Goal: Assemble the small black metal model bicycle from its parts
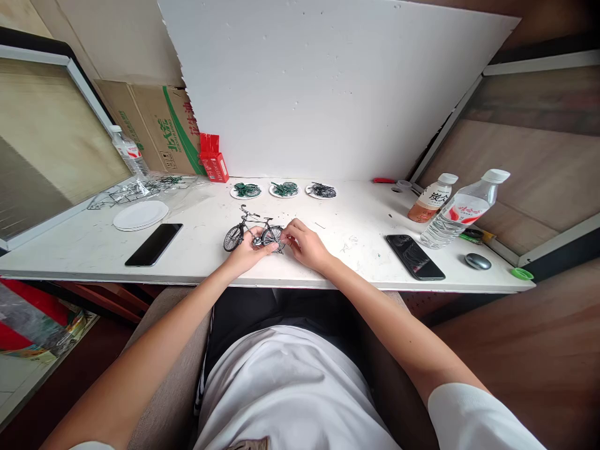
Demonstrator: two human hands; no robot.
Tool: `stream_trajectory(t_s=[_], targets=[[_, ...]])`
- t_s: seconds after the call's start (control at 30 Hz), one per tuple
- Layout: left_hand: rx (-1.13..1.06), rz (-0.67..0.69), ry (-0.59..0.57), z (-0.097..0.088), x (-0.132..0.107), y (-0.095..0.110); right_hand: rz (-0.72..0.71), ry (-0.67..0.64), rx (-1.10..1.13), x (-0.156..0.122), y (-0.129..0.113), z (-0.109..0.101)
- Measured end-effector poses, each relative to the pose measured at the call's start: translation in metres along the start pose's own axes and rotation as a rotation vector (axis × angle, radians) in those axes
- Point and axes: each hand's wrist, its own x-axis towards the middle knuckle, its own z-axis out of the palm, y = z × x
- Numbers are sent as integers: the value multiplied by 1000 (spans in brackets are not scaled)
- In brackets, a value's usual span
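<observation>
A small black model bicycle (247,220) stands upright near the front edge of the white table, its handlebar to the left. My left hand (250,253) is closed around the lower middle of its frame, by the pedals. At the rear wheel, the fingers of my right hand (304,244) are pinched together. Whether they grip the wheel itself or a tiny part beside it is too small to make out.
Three small white plates with green and black plastic parts (284,189) line the back. A phone (154,245) and stacked white discs (140,215) lie left. To the right are another phone (415,257), two bottles (462,209) and a computer mouse (478,261). A white board (328,87) rises behind.
</observation>
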Motion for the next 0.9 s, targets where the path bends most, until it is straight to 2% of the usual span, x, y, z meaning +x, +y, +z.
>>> stream_trajectory(t_s=[0.1,0.27,0.4,0.53,0.73,0.9], targets=[[-22,20,-15,0,1,-2,-5,19,15,0,1,1],[-20,70,70,1,2,-2,11,10,16,0,-3,-1],[-6,52,26,-3,2,-5,7,5,21,0,-4,-2],[-38,35,58,-5,3,-9,-3,10,35,0,-4,-1],[-45,18,41,-5,4,-9,-7,0,36,0,-3,0],[-106,12,-13,-5,4,-9,-21,9,43,0,-3,-1]])
